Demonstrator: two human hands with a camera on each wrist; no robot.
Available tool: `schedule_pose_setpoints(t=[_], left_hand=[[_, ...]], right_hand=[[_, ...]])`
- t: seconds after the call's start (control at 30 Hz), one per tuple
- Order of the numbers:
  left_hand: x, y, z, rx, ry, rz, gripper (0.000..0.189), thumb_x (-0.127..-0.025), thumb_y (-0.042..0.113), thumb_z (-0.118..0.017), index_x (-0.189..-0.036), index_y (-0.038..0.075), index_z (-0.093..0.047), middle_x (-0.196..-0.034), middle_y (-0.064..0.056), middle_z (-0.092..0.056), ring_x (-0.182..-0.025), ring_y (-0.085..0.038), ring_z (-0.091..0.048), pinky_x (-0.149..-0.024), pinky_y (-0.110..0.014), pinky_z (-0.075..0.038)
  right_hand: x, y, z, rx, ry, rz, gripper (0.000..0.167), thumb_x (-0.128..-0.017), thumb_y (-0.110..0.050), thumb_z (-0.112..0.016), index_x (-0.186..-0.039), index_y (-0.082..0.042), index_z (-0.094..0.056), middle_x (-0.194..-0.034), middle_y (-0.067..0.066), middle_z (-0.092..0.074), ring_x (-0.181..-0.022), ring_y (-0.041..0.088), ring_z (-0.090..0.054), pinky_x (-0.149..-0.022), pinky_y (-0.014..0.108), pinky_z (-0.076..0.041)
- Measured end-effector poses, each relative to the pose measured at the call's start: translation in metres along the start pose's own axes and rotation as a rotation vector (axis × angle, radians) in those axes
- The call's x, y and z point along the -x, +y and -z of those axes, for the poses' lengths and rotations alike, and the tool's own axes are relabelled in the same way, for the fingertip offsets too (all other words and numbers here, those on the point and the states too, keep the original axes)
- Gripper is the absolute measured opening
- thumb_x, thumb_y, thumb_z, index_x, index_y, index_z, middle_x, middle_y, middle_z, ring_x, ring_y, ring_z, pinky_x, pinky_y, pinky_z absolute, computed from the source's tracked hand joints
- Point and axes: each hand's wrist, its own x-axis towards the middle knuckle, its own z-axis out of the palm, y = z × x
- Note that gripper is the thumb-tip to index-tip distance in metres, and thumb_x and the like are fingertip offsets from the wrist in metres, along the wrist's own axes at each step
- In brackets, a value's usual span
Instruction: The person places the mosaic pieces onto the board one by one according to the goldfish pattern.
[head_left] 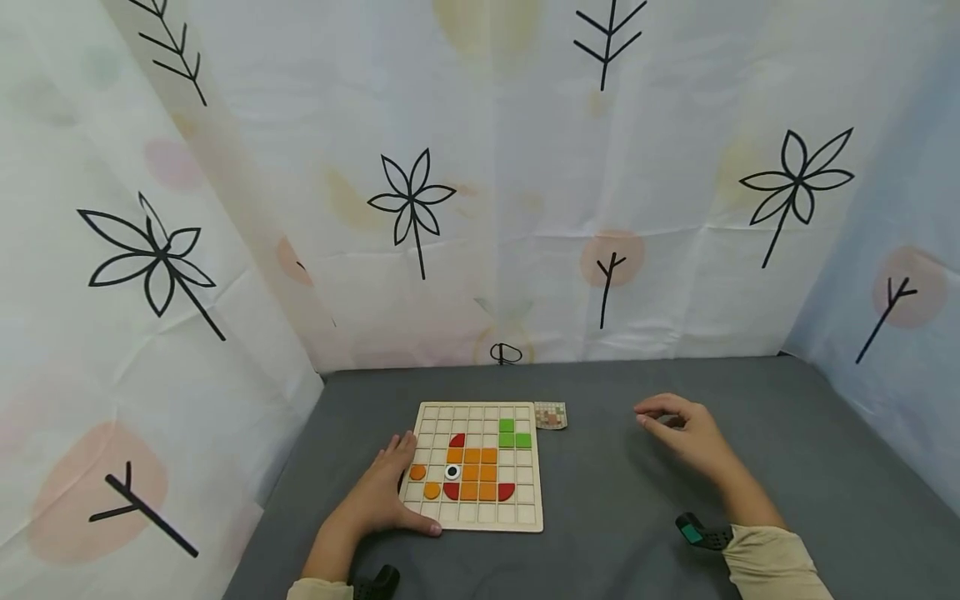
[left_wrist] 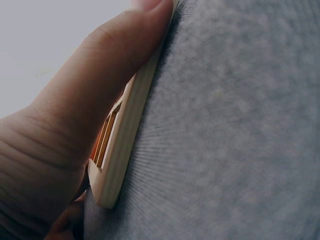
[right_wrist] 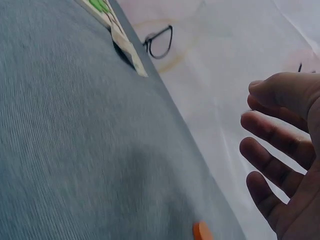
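Note:
A square wooden grid board (head_left: 517, 517) lies on the table. My left hand (head_left: 382, 492) spans its near-left corner, fingers along the left side and thumb on the front edge; the left wrist view shows that thumb (left_wrist: 100, 65) across the board's rim. Set in the grid are several orange squares (head_left: 471, 473), three red quarter-rounds (head_left: 506, 492), three green squares (head_left: 507, 439), two orange discs (head_left: 417, 472) and a white disc with a black dot (head_left: 452, 472). My right hand (head_left: 686, 429) hovers right of the board, fingers loosely bent, with nothing visible in them.
A small patterned card (head_left: 551, 415) lies against the board's far-right corner. In the right wrist view an orange piece (right_wrist: 202, 231) shows at the bottom edge; the head view does not show it. Printed cloth (head_left: 495, 275) hangs behind and beside the grey table (head_left: 600, 533).

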Motion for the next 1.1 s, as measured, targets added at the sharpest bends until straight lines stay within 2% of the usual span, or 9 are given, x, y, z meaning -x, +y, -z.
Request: schedule_pose_setpoints(t=[0.1, 0.2, 0.23, 0.4, 0.53, 0.63, 0.73, 0.93, 1.1], left_hand=[[-0.001, -0.003, -0.001, -0.005, -0.005, -0.006, 0.158, -0.052, 0.072, -0.099, -0.171, 0.009, -0.016, -0.179, -0.011, -0.016, -0.168, -0.033, -0.005, -0.135, -0.058, -0.007], [-0.001, -0.003, -0.001, 0.001, 0.001, -0.019, 0.157, -0.052, 0.07, -0.099, -0.171, 0.008, -0.017, -0.179, -0.012, -0.016, -0.168, -0.035, -0.006, -0.134, -0.059, -0.007], [-0.001, -0.003, 0.0, -0.002, 0.001, -0.02, 0.157, -0.052, 0.07, -0.099, -0.171, 0.008, -0.017, -0.179, -0.012, -0.016, -0.168, -0.035, -0.006, -0.134, -0.059, -0.007], [0.0, -0.001, 0.001, -0.003, 0.004, -0.028, 0.157, -0.053, 0.07, -0.099, -0.171, 0.007, -0.017, -0.178, -0.014, -0.017, -0.167, -0.038, -0.007, -0.134, -0.061, -0.009], [0.0, -0.001, 0.0, -0.007, 0.0, -0.018, 0.157, -0.053, 0.071, -0.099, -0.171, 0.008, -0.016, -0.178, -0.013, -0.016, -0.167, -0.037, -0.006, -0.134, -0.06, -0.008], [-0.001, -0.001, -0.001, -0.006, 0.002, -0.021, 0.157, -0.053, 0.071, -0.099, -0.171, 0.007, -0.016, -0.178, -0.014, -0.016, -0.167, -0.038, -0.007, -0.134, -0.061, -0.008], [-0.001, 0.0, 0.0, -0.007, 0.007, -0.03, 0.156, -0.054, 0.07, -0.099, -0.17, 0.006, -0.016, -0.178, -0.015, -0.016, -0.167, -0.039, -0.007, -0.133, -0.061, -0.008], [-0.001, 0.001, 0.0, -0.012, 0.008, -0.032, 0.156, -0.055, 0.07, -0.099, -0.17, 0.005, -0.016, -0.178, -0.016, -0.016, -0.167, -0.039, -0.007, -0.133, -0.061, -0.008], [-0.001, 0.001, -0.001, -0.015, 0.002, -0.029, 0.156, -0.055, 0.07, -0.099, -0.17, 0.004, -0.017, -0.178, -0.016, -0.016, -0.167, -0.039, -0.007, -0.134, -0.061, -0.008]], right_hand=[[0.003, 0.007, 0.006, -0.033, 0.004, -0.085, 0.016, -0.1, -0.008, -0.074, -0.114, -0.001, -0.078, -0.105, 0.002, -0.077, -0.084, 0.003, -0.068, -0.067, 0.027, -0.057], [0.007, 0.015, 0.012, -0.057, 0.002, -0.156, 0.023, -0.101, -0.011, -0.074, -0.118, 0.004, -0.076, -0.104, -0.002, -0.076, -0.082, 0.006, -0.07, -0.066, 0.027, -0.058], [0.008, 0.017, 0.014, -0.047, 0.004, -0.167, 0.024, -0.101, -0.012, -0.074, -0.119, 0.004, -0.076, -0.105, -0.002, -0.077, -0.087, 0.005, -0.071, -0.069, 0.026, -0.059], [0.014, 0.03, 0.021, 0.0, -0.015, -0.235, 0.029, -0.1, -0.016, -0.076, -0.123, 0.002, -0.075, -0.106, 0.004, -0.077, -0.089, -0.005, -0.067, -0.073, 0.022, -0.058], [0.019, 0.041, 0.023, 0.03, -0.066, -0.282, 0.031, -0.098, -0.016, -0.079, -0.123, 0.0, -0.075, -0.104, 0.009, -0.076, -0.085, -0.004, -0.065, -0.071, 0.023, -0.056], [0.021, 0.046, 0.023, 0.047, -0.112, -0.283, 0.031, -0.095, -0.014, -0.081, -0.123, 0.0, -0.076, -0.108, 0.014, -0.076, -0.086, -0.003, -0.064, -0.072, 0.024, -0.055], [0.021, 0.049, 0.024, 0.064, -0.138, -0.251, 0.03, -0.093, -0.011, -0.083, -0.121, -0.001, -0.077, -0.113, 0.017, -0.077, -0.09, -0.003, -0.063, -0.074, 0.022, -0.053], [0.023, 0.053, 0.027, 0.075, -0.139, -0.175, 0.027, -0.091, -0.005, -0.083, -0.117, -0.002, -0.078, -0.112, 0.016, -0.076, -0.094, 0.0, -0.063, -0.077, 0.022, -0.053], [0.027, 0.055, 0.028, 0.058, -0.132, -0.154, 0.022, -0.091, -0.001, -0.081, -0.112, 0.0, -0.079, -0.108, 0.016, -0.075, -0.09, 0.0, -0.065, -0.075, 0.021, -0.054]])
